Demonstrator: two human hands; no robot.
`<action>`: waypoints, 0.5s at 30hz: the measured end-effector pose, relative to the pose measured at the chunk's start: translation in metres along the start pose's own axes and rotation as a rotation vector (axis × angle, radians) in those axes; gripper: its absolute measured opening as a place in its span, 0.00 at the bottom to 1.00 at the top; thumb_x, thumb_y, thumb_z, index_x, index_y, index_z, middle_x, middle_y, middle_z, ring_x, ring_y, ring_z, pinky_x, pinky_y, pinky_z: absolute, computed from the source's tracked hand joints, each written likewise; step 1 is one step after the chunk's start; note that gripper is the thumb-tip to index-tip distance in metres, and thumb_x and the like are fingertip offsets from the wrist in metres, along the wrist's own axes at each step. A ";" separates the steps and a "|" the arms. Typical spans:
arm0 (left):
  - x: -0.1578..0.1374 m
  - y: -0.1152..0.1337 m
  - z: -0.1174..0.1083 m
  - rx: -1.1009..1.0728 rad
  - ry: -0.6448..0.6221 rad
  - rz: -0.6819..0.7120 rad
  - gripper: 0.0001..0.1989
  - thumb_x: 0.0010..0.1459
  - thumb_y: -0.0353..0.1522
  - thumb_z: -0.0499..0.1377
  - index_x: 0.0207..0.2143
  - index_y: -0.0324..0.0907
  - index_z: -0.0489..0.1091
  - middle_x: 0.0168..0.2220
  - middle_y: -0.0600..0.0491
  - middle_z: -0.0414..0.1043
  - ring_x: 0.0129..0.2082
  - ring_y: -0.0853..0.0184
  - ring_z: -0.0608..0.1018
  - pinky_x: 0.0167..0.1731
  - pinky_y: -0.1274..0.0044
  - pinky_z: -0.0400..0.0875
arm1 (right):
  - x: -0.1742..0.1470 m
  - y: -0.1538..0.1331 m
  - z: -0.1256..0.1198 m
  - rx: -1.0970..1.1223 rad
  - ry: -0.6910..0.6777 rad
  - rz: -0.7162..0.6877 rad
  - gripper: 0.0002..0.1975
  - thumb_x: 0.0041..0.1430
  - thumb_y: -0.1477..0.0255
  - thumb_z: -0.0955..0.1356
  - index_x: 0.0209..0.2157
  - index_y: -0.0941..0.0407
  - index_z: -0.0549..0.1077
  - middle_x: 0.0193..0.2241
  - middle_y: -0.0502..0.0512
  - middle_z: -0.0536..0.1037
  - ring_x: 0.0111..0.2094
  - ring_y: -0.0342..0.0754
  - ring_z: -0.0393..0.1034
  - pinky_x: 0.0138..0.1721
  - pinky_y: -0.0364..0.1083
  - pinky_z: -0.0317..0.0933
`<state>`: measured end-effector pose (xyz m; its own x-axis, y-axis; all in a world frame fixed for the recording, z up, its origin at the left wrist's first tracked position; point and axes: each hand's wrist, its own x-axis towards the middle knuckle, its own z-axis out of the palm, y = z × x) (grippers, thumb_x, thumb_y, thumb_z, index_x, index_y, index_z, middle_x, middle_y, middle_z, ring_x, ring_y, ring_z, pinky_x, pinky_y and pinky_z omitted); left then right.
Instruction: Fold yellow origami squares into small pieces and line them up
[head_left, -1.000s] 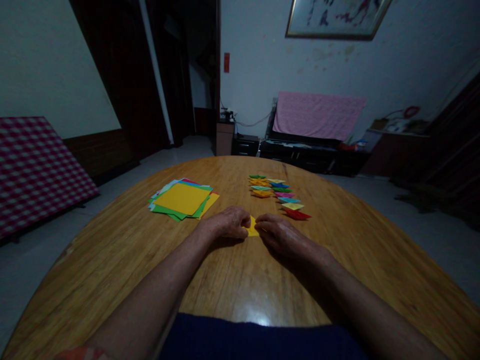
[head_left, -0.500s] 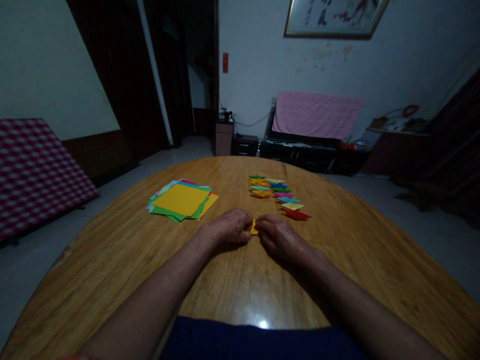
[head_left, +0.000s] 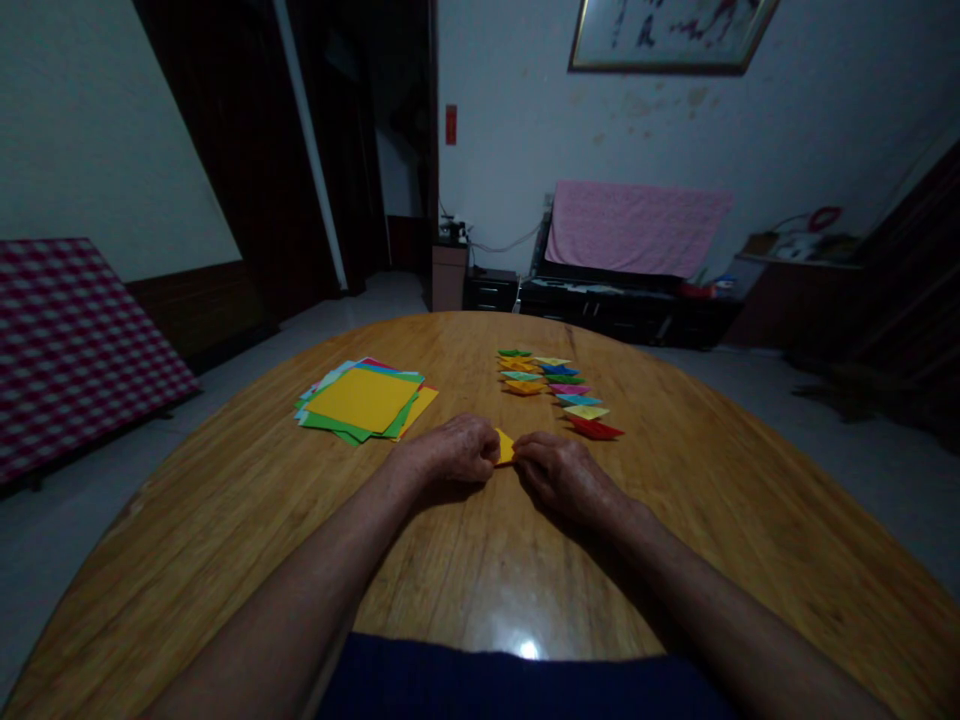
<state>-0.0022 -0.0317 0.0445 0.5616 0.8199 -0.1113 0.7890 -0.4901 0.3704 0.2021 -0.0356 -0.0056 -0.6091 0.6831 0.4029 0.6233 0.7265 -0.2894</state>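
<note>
A small folded piece of yellow paper (head_left: 505, 447) lies between my two hands, low over the middle of the table. My left hand (head_left: 466, 447) is closed on its left side, fingers curled. From the right, my right hand (head_left: 559, 468) pinches the paper's other edge with thumb and fingertips. Parts of the paper are hidden behind the fingers, so its full shape cannot be made out. Beyond my right hand stands a red folded paper boat (head_left: 595, 428), the nearest of several.
A pile of coloured paper sheets, yellow on top (head_left: 364, 398), lies on the left of the round wooden table (head_left: 247, 520). Two rows of folded paper boats, including a blue one (head_left: 559, 370), stand at the back right. A checked cloth (head_left: 82, 350) hangs at far left.
My left hand has shifted slightly left, away from my right hand. More of the yellow paper shows between them. The sheets and boats stay put.
</note>
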 end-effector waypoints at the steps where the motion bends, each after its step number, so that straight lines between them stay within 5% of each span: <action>1: 0.000 -0.001 -0.001 -0.016 -0.009 -0.012 0.10 0.47 0.27 0.53 0.30 0.41 0.74 0.26 0.53 0.72 0.24 0.71 0.68 0.22 0.78 0.56 | 0.000 0.001 0.001 0.002 0.004 0.006 0.11 0.61 0.76 0.61 0.33 0.58 0.75 0.36 0.59 0.77 0.35 0.46 0.72 0.37 0.44 0.64; 6: 0.001 -0.004 -0.002 -0.028 -0.054 -0.008 0.11 0.49 0.28 0.52 0.29 0.39 0.74 0.25 0.52 0.71 0.22 0.71 0.67 0.23 0.78 0.58 | 0.001 0.004 0.002 0.005 0.035 0.041 0.10 0.60 0.75 0.62 0.35 0.57 0.76 0.36 0.57 0.79 0.33 0.46 0.73 0.36 0.44 0.64; 15: 0.001 0.003 0.003 0.061 0.058 -0.048 0.10 0.51 0.28 0.52 0.31 0.38 0.72 0.29 0.49 0.73 0.24 0.70 0.68 0.23 0.78 0.58 | 0.003 -0.006 -0.009 0.030 -0.033 0.047 0.11 0.58 0.75 0.62 0.33 0.57 0.77 0.33 0.55 0.79 0.33 0.45 0.72 0.36 0.43 0.62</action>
<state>0.0016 -0.0335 0.0424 0.5087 0.8578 -0.0732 0.8295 -0.4655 0.3087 0.2012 -0.0386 0.0050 -0.5957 0.7184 0.3591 0.6369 0.6950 -0.3338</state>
